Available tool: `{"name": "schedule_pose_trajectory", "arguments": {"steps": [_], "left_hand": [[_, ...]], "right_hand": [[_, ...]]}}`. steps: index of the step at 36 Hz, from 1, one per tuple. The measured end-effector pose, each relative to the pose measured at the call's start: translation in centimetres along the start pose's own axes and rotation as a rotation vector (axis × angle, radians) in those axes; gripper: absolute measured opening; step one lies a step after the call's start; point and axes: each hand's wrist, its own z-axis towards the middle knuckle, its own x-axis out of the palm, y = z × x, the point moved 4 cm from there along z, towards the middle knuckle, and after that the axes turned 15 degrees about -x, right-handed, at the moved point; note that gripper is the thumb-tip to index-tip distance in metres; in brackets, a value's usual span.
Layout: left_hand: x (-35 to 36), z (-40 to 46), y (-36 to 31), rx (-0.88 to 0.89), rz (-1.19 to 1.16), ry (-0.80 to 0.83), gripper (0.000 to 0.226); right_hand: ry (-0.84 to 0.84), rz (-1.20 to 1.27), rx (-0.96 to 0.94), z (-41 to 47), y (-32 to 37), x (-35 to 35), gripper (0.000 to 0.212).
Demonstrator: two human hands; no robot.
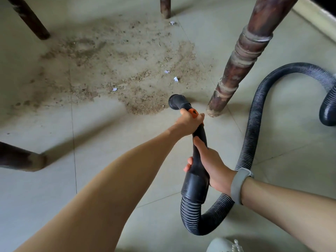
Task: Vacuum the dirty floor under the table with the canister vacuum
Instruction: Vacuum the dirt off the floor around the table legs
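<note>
Pale floor tiles (283, 139) under a dark wooden table carry a wide spread of sandy dirt (116, 70), dotted with small white paper scraps (176, 79), between turned table legs (241, 57). Most of the job looks undone: the grit reaches from the far legs almost to the black nozzle (177, 102), which sits at the near right edge of the patch, just left of the nearest thick leg. A cleaner strip of tile lies near the nozzle, though whether that is already vacuumed ground cannot be told.

Both hands hold the vacuum's black wand (199, 142). Farther out, the left hand (189, 122) wraps its fingers tightly round the wand by the orange switch (193, 112), just behind the nozzle. Nearer the camera, the right hand (212, 164), a grey band (241, 184) on its wrist, curls round the wand above the cuff, thumb laid along it. From there the ribbed hose (251, 124) loops down and away to the right, out of frame; the canister itself is not visible.
</note>
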Motion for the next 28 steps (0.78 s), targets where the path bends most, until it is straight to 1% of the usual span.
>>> {"name": "schedule_pose_trajectory", "arguments": {"steps": [2, 5, 9, 10, 13, 14, 16, 20, 23, 26, 28], "left_hand": [[-0.3, -0.1, 0.3, 0.015, 0.005, -0.007, 0.047], [-0.8, -0.4, 0.7, 0.117, -0.022, -0.004, 0.029], [-1.5, -0.6, 1.2, 0.137, -0.033, 0.001, 0.025], [-1.5, -0.5, 1.2, 0.12, -0.039, 0.005, 0.027], [-1.8, -0.2, 1.5, -0.007, -0.038, -0.018, 0.045], [-1.8, 0.0, 1.5, -0.026, -0.04, -0.021, 0.045], [-2.0, 0.0, 1.5, -0.02, -0.047, -0.014, 0.043], [-2.2, 0.0, 1.5, -0.004, -0.045, -0.007, 0.05], [-2.3, -0.1, 1.4, 0.002, -0.011, -0.017, 0.047], [-2.3, -0.1, 1.6, -0.009, 0.028, -0.041, 0.056], [-2.2, -0.1, 1.7, -0.015, 0.031, -0.046, 0.057]], "right_hand": [[-0.002, 0.001, 0.009, 0.0, -0.1, 0.2, 0.037], [0.005, -0.011, 0.021, -0.1, -0.3, 0.3, 0.036], [0.026, -0.038, 0.018, -0.1, -0.5, 0.8, 0.036], [0.026, -0.042, 0.016, -0.1, -0.5, 0.9, 0.036], [0.015, -0.02, 0.022, 0.0, -0.7, 1.3, 0.036], [0.018, -0.011, 0.03, 0.0, -0.8, 1.5, 0.036], [0.027, 0.004, 0.042, 0.1, -0.9, 1.7, 0.038], [0.032, 0.038, 0.048, 0.1, -1.2, 1.8, 0.04], [0.028, 0.071, 0.056, 0.2, -1.4, 1.9, 0.042], [0.03, 0.085, 0.063, 0.1, -1.4, 1.9, 0.042], [0.034, 0.093, 0.073, -0.1, -1.4, 1.9, 0.042]]}}
